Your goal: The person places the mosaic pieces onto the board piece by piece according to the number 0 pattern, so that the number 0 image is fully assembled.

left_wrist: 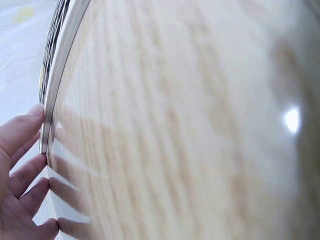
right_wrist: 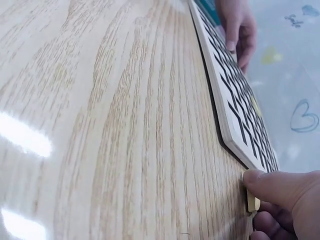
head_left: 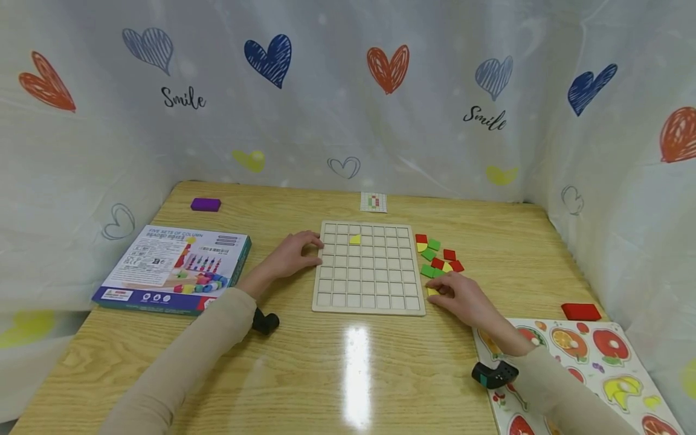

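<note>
- A person is sitting at a wooden counter (head_left: 348, 374) with a white grid board (head_left: 368, 266) lying flat between both hands.
- The left hand (head_left: 290, 255) is resting against the board's left edge, fingers lying fairly straight along it and gripping nothing; the left wrist view is showing fingertips (left_wrist: 30, 117) touching the rim.
- The right hand (head_left: 462, 297) is sitting just beside the board's lower right corner, thumb and fingers pinching a small yellow tile (head_left: 432, 292) down on the counter; the right wrist view is showing the tile (right_wrist: 252, 202) under the thumb, just off the board's corner.
- One yellow piece (head_left: 354, 239) is already lying in a cell in the board's upper rows.
- A loose cluster of red, green and yellow tiles (head_left: 437, 257) is lying on the counter just right of the board, above the right hand.
- A boxed bead toy (head_left: 174, 267) is lying to the left, a purple block (head_left: 205, 204) beyond it near the back.
- A small pattern card (head_left: 373, 202) is standing behind the board.
- A fruit puzzle board (head_left: 587, 368) is lying at the near right, a red block (head_left: 580, 311) just above it.
</note>
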Tool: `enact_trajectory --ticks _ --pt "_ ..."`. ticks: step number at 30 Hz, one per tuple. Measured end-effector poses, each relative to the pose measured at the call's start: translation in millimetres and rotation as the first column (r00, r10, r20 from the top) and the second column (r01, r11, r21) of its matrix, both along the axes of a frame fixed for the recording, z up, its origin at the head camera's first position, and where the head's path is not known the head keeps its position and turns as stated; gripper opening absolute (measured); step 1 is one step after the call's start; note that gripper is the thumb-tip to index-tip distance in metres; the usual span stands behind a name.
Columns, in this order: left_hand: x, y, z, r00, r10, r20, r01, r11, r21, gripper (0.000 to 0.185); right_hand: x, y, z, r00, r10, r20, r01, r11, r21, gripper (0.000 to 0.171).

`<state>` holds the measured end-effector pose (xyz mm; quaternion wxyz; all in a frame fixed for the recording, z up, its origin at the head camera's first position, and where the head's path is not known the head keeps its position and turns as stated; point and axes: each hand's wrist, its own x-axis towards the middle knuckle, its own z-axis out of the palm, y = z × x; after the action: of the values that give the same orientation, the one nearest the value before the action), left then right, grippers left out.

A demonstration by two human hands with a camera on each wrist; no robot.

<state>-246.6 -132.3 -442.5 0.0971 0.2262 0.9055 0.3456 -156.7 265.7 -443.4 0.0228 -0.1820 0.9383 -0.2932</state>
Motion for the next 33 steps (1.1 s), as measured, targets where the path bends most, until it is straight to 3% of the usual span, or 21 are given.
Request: enact_trajectory --ticks 7,12,19,25,33 --pt "-1.5 1 -0.3 1.0 0.008 0.0 -0.008 1.0 -0.004 0.033 -1.2 -2 3.9 1.0 -0.017 0.011 0.017 1.0 0.0 0.026" --pt "-0.7 1 0.7 1.0 0.008 0.002 -0.008 1.0 -0.008 0.034 -6.9 -3 13.1 0.999 -0.029 0.028 0.031 0.998 -0.054 0.028" --pt "0.9 0 2.2 1.0 0.003 0.005 -0.003 1.0 -0.01 0.034 -28.4 -10 27.6 0.998 -0.055 0.013 0.056 0.995 -0.078 0.031" --pt "0.5 -1 2.0 1.0 0.005 0.002 -0.005 1.0 -0.007 0.034 -50.3 -24 31.6 0.995 -0.083 0.062 0.089 0.991 -0.1 0.035" --pt "-1.5 -1 0.1 1.0 0.002 -0.001 -0.002 1.0 -0.018 0.034 -75.7 -48 22.9 1.0 0.024 0.019 -0.023 0.996 -0.087 0.034"
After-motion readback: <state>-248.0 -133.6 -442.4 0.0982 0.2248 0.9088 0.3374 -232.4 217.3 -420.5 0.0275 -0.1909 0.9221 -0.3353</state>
